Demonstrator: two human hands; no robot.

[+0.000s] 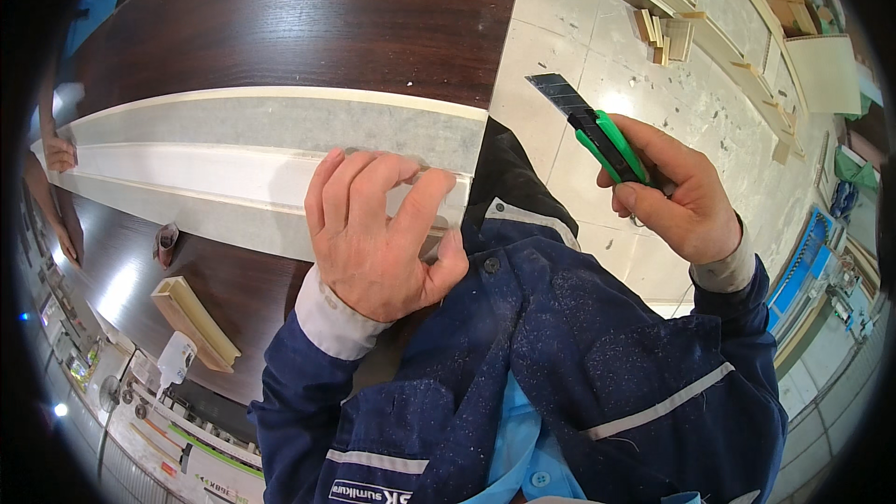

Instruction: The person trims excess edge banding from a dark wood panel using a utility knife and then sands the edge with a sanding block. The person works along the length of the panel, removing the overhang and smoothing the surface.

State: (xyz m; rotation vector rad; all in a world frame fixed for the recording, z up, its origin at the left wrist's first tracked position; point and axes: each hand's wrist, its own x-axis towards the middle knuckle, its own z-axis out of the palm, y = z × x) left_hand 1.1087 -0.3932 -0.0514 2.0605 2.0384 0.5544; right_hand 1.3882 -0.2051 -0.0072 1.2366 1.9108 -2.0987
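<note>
My right hand (677,187) is closed around a green and black utility knife (607,145), held over the floor to the right of the table. Its wide blade is out and points up and to the left. A long pale board (224,163) lies across the dark table, with grey faces and a raised white band along its middle. My left hand (383,229) grips the near right end of this board, fingers bent over the band and thumb by the end edge. What lies under the palm is hidden.
The dark wood-grain table (355,19) carries a short cream profile offcut (196,322), a small brown curled piece (165,245) and a white bottle (175,357). At the far left, another person's hand (61,154) touches the board. Wood offcuts (667,33) lie on the floor (560,47).
</note>
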